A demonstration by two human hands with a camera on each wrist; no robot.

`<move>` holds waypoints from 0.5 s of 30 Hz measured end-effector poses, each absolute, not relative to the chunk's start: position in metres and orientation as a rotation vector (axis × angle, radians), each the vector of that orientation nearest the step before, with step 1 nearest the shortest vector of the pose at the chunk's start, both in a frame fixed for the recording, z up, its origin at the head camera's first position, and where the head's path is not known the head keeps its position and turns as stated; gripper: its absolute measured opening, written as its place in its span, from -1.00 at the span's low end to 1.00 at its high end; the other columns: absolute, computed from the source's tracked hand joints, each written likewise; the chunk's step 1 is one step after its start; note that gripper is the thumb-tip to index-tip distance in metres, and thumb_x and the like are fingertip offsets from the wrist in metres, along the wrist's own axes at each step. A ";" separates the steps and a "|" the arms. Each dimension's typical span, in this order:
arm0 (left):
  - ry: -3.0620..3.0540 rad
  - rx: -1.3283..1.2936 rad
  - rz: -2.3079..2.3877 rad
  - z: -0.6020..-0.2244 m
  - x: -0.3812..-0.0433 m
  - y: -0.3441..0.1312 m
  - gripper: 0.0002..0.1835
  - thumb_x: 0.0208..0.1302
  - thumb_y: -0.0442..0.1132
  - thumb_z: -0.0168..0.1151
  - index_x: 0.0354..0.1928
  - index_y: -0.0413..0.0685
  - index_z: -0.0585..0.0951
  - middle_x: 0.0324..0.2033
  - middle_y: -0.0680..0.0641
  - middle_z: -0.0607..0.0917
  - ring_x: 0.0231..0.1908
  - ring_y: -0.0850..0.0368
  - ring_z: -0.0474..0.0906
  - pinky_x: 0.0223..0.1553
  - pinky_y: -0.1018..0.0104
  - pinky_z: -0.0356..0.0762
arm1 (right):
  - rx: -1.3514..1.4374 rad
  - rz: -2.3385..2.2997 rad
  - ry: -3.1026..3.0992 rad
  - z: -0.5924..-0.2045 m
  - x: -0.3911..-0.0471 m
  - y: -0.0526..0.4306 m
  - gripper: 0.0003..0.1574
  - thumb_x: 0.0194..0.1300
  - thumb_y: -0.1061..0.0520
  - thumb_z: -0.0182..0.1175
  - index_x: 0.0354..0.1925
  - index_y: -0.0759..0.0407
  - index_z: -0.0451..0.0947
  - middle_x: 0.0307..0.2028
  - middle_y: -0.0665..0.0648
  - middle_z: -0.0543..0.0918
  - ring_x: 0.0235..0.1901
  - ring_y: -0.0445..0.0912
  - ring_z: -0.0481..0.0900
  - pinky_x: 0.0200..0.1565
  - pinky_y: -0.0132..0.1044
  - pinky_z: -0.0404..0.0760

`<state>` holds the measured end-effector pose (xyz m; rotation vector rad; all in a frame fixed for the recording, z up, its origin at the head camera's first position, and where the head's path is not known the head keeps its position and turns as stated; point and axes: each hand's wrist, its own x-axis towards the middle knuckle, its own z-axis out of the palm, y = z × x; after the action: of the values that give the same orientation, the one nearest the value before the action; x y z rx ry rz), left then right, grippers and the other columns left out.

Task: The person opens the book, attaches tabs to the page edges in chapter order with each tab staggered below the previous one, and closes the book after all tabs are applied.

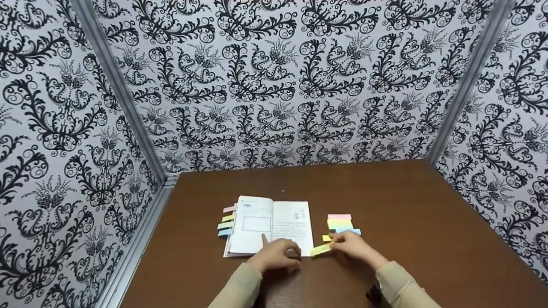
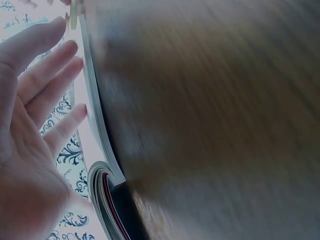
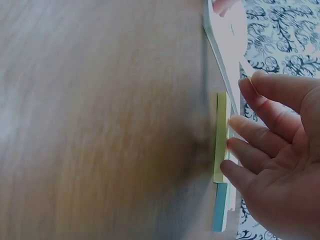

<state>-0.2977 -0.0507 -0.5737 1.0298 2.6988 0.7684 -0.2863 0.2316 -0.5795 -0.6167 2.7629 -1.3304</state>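
An open book (image 1: 293, 214) lies on the table, with pink, yellow, green and blue sticky tabs (image 1: 227, 225) along its left edge. My left hand (image 1: 276, 253) is over the lower part of its pages, fingers spread and gently bent, holding nothing. Right of the book, my right hand (image 1: 351, 244) pinches a yellow sticky note strip (image 1: 321, 250) between thumb and index finger. The strip's far end is at the book's lower right corner. In the right wrist view, the other fingers hover beside a yellow sticky note pad (image 3: 220, 140) and a blue pad (image 3: 219, 207).
Behind the right hand lie pink (image 1: 339, 217), yellow-green and blue sticky note pads, set close together. The brown table (image 1: 364, 184) is bounded by patterned walls (image 1: 274, 85) at the back and sides. A dark object (image 1: 373, 295) shows beside the right sleeve.
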 end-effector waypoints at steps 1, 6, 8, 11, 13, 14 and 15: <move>2.712 1.026 0.756 -0.574 -0.297 -0.051 -0.77 0.08 0.03 0.43 -0.23 0.21 0.68 -0.21 0.29 0.66 0.01 0.21 0.54 0.03 -0.68 -0.45 | -0.603 -1.350 2.758 -0.579 -0.287 0.232 -0.79 0.18 0.23 0.29 -0.55 0.27 0.57 -0.01 0.51 0.57 0.05 0.35 0.53 -0.14 -0.28 0.51; 2.790 1.025 0.643 -0.576 -0.294 -0.050 -0.50 0.04 0.11 0.43 0.05 0.23 0.57 0.09 0.17 0.58 0.15 0.13 0.47 0.05 -0.68 -0.31 | -0.537 -1.451 2.767 -0.575 -0.287 0.232 -0.80 0.18 0.17 0.28 -0.49 0.29 0.62 -0.07 0.46 0.63 -0.01 0.31 0.58 -0.13 -0.15 0.56; 2.810 1.022 0.592 -0.577 -0.292 -0.049 -0.40 0.05 0.14 0.40 0.18 0.25 0.52 0.21 0.14 0.51 0.23 0.10 0.40 0.06 -0.67 -0.29 | -0.564 -1.518 2.781 -0.574 -0.286 0.233 -0.78 0.19 0.12 0.29 -0.47 0.27 0.66 -0.16 0.34 0.70 -0.11 0.19 0.64 -0.18 -0.17 0.57; 2.816 0.994 0.563 -0.578 -0.291 -0.048 -0.27 0.08 0.17 0.37 0.33 0.27 0.43 0.26 0.11 0.47 0.28 0.07 0.34 0.10 -0.64 -0.30 | -0.488 -1.611 2.769 -0.571 -0.286 0.232 -0.76 0.16 0.09 0.31 -0.44 0.28 0.69 -0.38 0.15 0.71 -0.38 -0.01 0.63 -0.35 -0.21 0.57; 2.824 0.985 0.563 -0.577 -0.290 -0.047 -0.21 0.09 0.18 0.35 0.40 0.28 0.35 0.25 0.08 0.49 0.27 0.06 0.36 0.11 -0.63 -0.31 | -0.392 -1.645 2.724 -0.570 -0.285 0.229 -0.73 0.18 0.11 0.30 -0.41 0.35 0.67 -0.48 0.11 0.67 -0.50 -0.11 0.57 -0.47 -0.24 0.57; 2.830 0.983 0.568 -0.576 -0.290 -0.047 -0.18 0.11 0.19 0.34 0.42 0.28 0.31 0.23 0.06 0.51 0.25 0.05 0.38 0.11 -0.63 -0.31 | -0.350 -1.661 2.687 -0.570 -0.285 0.228 -0.73 0.19 0.14 0.28 -0.41 0.39 0.65 -0.54 0.09 0.64 -0.55 -0.14 0.53 -0.53 -0.27 0.55; 2.841 0.988 0.568 -0.575 -0.289 -0.046 -0.16 0.12 0.19 0.33 0.44 0.27 0.28 0.21 0.05 0.53 0.24 0.04 0.40 0.11 -0.64 -0.30 | -0.270 -1.664 2.645 -0.570 -0.284 0.226 -0.72 0.20 0.16 0.26 -0.41 0.44 0.62 -0.57 0.09 0.62 -0.58 -0.13 0.52 -0.55 -0.25 0.55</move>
<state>-0.2890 -0.0458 -0.5754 0.9879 2.8414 0.5684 -0.2839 0.2263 -0.5703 -0.2703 2.6448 -1.6637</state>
